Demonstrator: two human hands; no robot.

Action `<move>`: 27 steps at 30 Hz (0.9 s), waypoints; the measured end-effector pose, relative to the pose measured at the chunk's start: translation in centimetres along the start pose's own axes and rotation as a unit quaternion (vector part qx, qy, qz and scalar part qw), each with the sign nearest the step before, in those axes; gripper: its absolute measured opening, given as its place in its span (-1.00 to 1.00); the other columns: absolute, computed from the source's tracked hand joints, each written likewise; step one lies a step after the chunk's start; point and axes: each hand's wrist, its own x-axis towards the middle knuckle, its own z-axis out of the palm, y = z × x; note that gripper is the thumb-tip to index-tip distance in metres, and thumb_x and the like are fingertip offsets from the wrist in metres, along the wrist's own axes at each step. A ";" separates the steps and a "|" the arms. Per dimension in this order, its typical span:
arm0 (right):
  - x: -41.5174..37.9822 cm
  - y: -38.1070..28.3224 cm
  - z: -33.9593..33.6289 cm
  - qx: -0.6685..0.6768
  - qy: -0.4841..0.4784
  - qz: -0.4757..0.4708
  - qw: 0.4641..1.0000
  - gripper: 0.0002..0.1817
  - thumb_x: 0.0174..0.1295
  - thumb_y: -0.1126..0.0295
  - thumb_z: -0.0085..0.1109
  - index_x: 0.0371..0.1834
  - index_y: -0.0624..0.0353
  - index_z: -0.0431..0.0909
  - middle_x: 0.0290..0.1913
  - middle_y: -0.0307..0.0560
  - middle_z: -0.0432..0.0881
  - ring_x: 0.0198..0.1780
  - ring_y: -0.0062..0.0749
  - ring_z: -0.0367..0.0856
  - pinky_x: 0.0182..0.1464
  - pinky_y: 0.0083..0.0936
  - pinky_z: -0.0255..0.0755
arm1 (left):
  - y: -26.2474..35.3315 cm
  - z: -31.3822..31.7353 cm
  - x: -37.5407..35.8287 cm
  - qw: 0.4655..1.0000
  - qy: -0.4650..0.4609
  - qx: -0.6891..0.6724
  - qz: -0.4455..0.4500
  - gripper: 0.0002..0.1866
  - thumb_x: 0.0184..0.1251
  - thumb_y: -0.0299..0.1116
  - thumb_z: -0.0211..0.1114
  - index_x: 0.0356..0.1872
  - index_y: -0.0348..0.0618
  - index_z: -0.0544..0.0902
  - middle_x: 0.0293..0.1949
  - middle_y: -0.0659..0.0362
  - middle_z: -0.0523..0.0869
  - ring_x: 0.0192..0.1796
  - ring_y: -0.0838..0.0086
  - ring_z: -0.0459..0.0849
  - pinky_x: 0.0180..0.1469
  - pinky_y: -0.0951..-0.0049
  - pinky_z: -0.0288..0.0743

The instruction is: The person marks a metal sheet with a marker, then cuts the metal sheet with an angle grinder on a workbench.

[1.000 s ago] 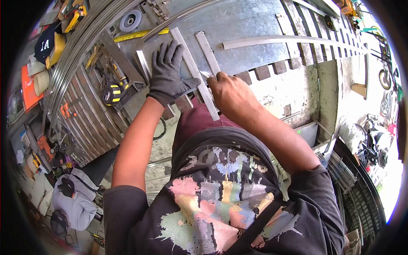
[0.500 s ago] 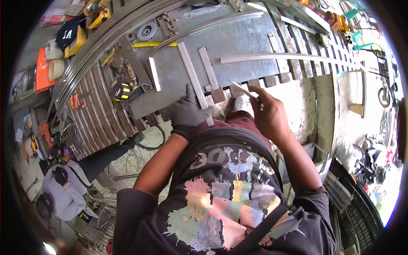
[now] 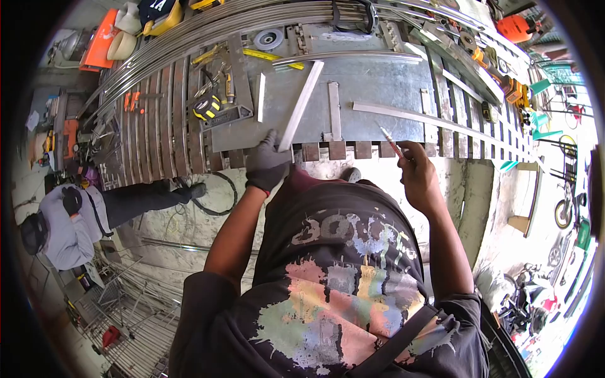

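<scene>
My left hand (image 3: 268,164), in a dark glove, is closed on the near end of a flat metal bar (image 3: 304,101). The bar slants up and to the right over a grey metal sheet (image 3: 283,94). In my bare right hand (image 3: 417,176) is a slim pen-like marker (image 3: 391,141), its tip pointing up and left over the sheet's near edge. Between the hands, a short metal strip (image 3: 334,110) lies on the sheet. A longer metal bar (image 3: 428,118) runs off to the right, and a small pale strip (image 3: 260,97) is on the left.
A tape measure (image 3: 207,107) and a metal square (image 3: 233,116) lie left of the sheet. A grinding disc (image 3: 268,39), a yellow rule (image 3: 268,55) and long metal rods (image 3: 189,41) are farther back. A person in grey (image 3: 69,220) is at the left. Power tools (image 3: 517,94) stand at the right.
The bar in my left hand has swung from leaning left to leaning right. My right hand has moved slightly right and down with the marker. The whole view has shifted and turned.
</scene>
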 end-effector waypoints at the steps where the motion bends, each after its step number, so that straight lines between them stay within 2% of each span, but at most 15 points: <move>1: 0.7 -0.6 0.2 -0.020 -0.008 -0.025 0.999 -0.67 0.69 0.50 0.16 0.44 0.25 0.62 -0.13 0.03 0.76 -0.33 -0.32 0.70 -0.18 -0.30 0.64 | 0.4 -1.1 0.1 1.000 0.020 -0.006 -0.008 -0.04 0.42 -0.33 0.51 0.75 -0.54 0.29 0.00 -0.07 0.93 -0.04 0.34 0.89 0.03 0.30 0.76; 2: 1.6 -0.9 0.7 -0.079 -0.009 -0.090 0.993 -0.62 0.64 0.54 0.19 0.45 0.28 0.63 -0.03 0.24 0.81 -0.19 0.04 0.83 -0.03 -0.13 0.70 | 0.7 -2.1 0.2 0.999 0.040 -0.013 -0.015 -0.09 0.41 -0.31 0.50 0.72 -0.51 0.36 0.05 -0.10 0.93 0.01 0.29 0.90 0.10 0.27 0.76; 3: 2.5 -1.0 1.5 -0.094 -0.022 -0.098 0.990 -0.63 0.63 0.53 0.19 0.44 0.30 0.64 0.02 0.29 0.81 -0.12 0.14 0.84 0.03 -0.07 0.70 | 1.1 -3.2 0.3 0.998 0.060 -0.019 -0.023 -0.13 0.41 -0.29 0.49 0.69 -0.48 0.43 0.09 -0.12 0.93 0.05 0.24 0.92 0.16 0.24 0.77; 4: 3.3 -1.3 2.5 -0.109 -0.035 -0.106 0.988 -0.63 0.62 0.52 0.19 0.42 0.31 0.65 0.06 0.35 0.82 -0.04 0.24 0.85 0.09 -0.02 0.70 | 0.3 -4.0 0.9 0.993 0.113 0.031 0.012 -0.15 0.37 -0.21 0.50 0.65 -0.39 0.52 0.13 -0.16 0.93 0.09 0.10 0.93 0.21 0.15 0.78; 6: 5.0 -3.3 4.1 -0.139 -0.088 -0.098 0.981 -0.65 0.62 0.46 0.20 0.37 0.35 0.67 0.19 0.41 0.82 0.17 0.38 0.84 0.24 0.12 0.69 | 0.5 -5.8 0.8 0.968 0.148 0.200 0.022 -0.23 0.35 -0.13 0.49 0.59 -0.21 0.66 0.16 -0.16 0.93 0.12 -0.05 0.94 0.23 0.04 0.78; 7: 6.0 -3.8 5.6 -0.154 -0.094 -0.126 0.975 -0.67 0.64 0.43 0.17 0.35 0.29 0.70 0.18 0.37 0.82 0.15 0.40 0.83 0.23 0.14 0.70 | 1.6 -6.6 0.5 0.971 0.142 0.190 0.017 -0.24 0.35 -0.13 0.49 0.58 -0.20 0.67 0.16 -0.14 0.93 0.12 -0.04 0.94 0.23 0.04 0.79; 9: 7.5 -5.8 7.9 -0.198 -0.137 -0.115 0.964 -0.66 0.65 0.44 0.12 0.37 0.21 0.71 0.20 0.35 0.80 0.12 0.42 0.84 0.21 0.16 0.72 | 2.5 -7.7 0.3 0.977 0.131 0.171 0.007 -0.26 0.36 -0.13 0.48 0.57 -0.18 0.68 0.15 -0.12 0.94 0.12 -0.04 0.94 0.21 0.04 0.79; 12: 9.8 -7.5 11.0 -0.264 -0.138 -0.158 0.941 -0.62 0.62 0.47 0.08 0.39 0.13 0.73 0.16 0.35 0.78 0.07 0.42 0.85 0.16 0.19 0.73 | 1.7 -8.2 0.9 0.983 0.100 0.155 -0.019 -0.27 0.37 -0.13 0.48 0.55 -0.21 0.68 0.14 -0.10 0.94 0.14 -0.02 0.94 0.21 0.06 0.79; 15: 11.1 -8.1 12.4 -0.291 -0.126 -0.191 0.929 -0.60 0.58 0.49 0.08 0.38 0.13 0.74 0.11 0.36 0.77 0.01 0.41 0.85 0.10 0.22 0.74 | -0.8 -8.0 1.7 0.996 0.082 0.029 -0.016 -0.25 0.38 -0.11 0.50 0.56 -0.24 0.67 0.15 -0.11 0.94 0.14 -0.01 0.95 0.21 0.07 0.79; 18: 11.0 -8.2 12.6 -0.327 -0.163 -0.187 0.912 -0.59 0.54 0.51 0.11 0.37 0.13 0.76 0.04 0.35 0.75 -0.02 0.38 0.85 0.05 0.22 0.73 | -2.2 -7.7 2.0 0.997 0.073 0.001 -0.009 -0.23 0.38 -0.12 0.51 0.57 -0.26 0.65 0.19 -0.13 0.93 0.16 0.02 0.95 0.23 0.09 0.79; 21: 10.5 -8.5 12.1 -0.354 -0.187 -0.190 0.896 -0.62 0.51 0.54 0.13 0.29 0.16 0.78 0.02 0.34 0.75 -0.02 0.37 0.85 0.03 0.19 0.74 | -2.0 -8.2 2.0 0.997 0.068 0.014 0.013 -0.22 0.38 -0.14 0.52 0.58 -0.26 0.64 0.22 -0.16 0.92 0.18 0.03 0.95 0.25 0.10 0.79; 24: 10.4 -10.5 12.1 -0.328 -0.156 -0.152 0.919 -0.67 0.47 0.56 0.16 0.20 0.20 0.80 0.02 0.33 0.75 -0.01 0.35 0.85 0.07 0.19 0.73 | -3.5 -7.8 2.6 0.998 0.056 -0.028 0.027 -0.21 0.38 -0.15 0.54 0.60 -0.27 0.62 0.26 -0.17 0.90 0.22 0.04 0.95 0.29 0.12 0.79; 27: 11.1 -9.9 12.9 -0.321 -0.103 -0.236 0.912 -0.87 0.43 0.52 0.22 -0.14 0.32 0.75 0.01 0.32 0.76 -0.02 0.28 0.87 0.03 0.12 0.78 | -4.0 -8.1 2.9 0.998 0.036 -0.041 0.027 -0.20 0.39 -0.16 0.56 0.62 -0.28 0.61 0.30 -0.16 0.89 0.25 0.05 0.94 0.31 0.12 0.79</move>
